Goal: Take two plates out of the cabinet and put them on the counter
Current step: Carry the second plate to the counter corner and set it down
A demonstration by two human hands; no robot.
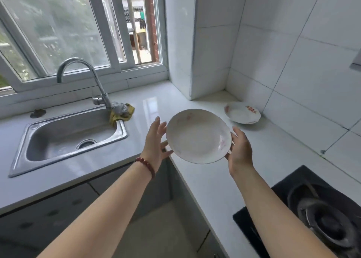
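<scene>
A white plate with faint pink marks (197, 136) is held in the air above the inner corner of the white counter (195, 99). My right hand (239, 150) grips its right rim. My left hand (157, 140) is at its left rim, fingers spread, touching or nearly touching the edge. A second white plate with red markings (242, 113) lies flat on the counter near the tiled wall corner, behind and to the right of the held plate. The cabinet is not clearly in view.
A steel sink (68, 138) with a curved faucet (86, 78) sits at the left, a yellow cloth (122, 113) at its corner. A black gas stove (320, 216) occupies the right front. A window lies behind the sink, tiled walls at the right.
</scene>
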